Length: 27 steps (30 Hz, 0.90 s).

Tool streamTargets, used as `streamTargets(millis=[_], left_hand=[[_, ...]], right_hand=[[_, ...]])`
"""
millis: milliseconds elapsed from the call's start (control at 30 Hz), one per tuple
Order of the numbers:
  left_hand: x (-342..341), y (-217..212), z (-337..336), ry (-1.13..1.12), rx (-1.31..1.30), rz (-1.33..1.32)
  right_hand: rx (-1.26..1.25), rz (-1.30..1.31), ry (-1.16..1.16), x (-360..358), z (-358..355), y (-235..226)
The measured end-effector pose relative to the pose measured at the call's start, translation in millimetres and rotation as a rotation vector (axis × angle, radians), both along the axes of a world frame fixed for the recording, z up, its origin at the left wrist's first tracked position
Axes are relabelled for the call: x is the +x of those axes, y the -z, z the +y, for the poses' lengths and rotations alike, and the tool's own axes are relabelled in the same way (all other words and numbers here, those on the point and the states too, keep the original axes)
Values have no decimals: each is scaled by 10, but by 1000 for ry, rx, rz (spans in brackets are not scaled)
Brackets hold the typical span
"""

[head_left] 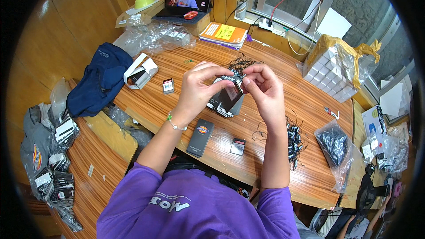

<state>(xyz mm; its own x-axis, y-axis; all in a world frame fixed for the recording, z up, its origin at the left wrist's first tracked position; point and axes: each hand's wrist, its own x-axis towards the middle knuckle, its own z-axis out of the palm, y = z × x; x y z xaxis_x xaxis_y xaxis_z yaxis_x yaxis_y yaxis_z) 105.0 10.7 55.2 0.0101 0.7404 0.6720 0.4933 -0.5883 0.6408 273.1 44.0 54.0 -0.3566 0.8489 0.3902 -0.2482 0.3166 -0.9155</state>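
Note:
My left hand [201, 84] pinches a small dark tag [228, 78] with pale lettering between thumb and fingers. Close beside it, my right hand [264, 84] has its thumb and fingertips closed at the tag's right end; what they grip is too small to make out. Under both hands lies a stack of dark cards [226, 104], partly covered by them. Just beyond my fingertips is a tangled heap of black cords [243, 63]. Nearer to me lie a dark grey rectangular card [200, 138] with an oval emblem and a small black square card [237, 146].
A second heap of cords [294, 144] lies by my right forearm, with a plastic bag [334, 146] further right. A wrapped block of small white boxes [332, 68] stands back right. Left are a small card stack [168, 86], an open white box [141, 73] and a navy bag [99, 79].

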Motion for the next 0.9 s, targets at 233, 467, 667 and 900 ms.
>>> streamTargets(millis=[233, 467, 667, 900], left_hand=[[32, 34, 10, 174, -153, -403], [-53, 30, 29, 103, -99, -321], [-31, -101, -3, 46, 5, -64], [-52, -85, 3, 103, -30, -33]], right_hand=[[124, 174, 240, 26, -6, -38], [49, 362, 189, 103, 26, -57], [28, 72, 14, -10, -28, -23], [-36, 42, -78, -33, -21, 0]])
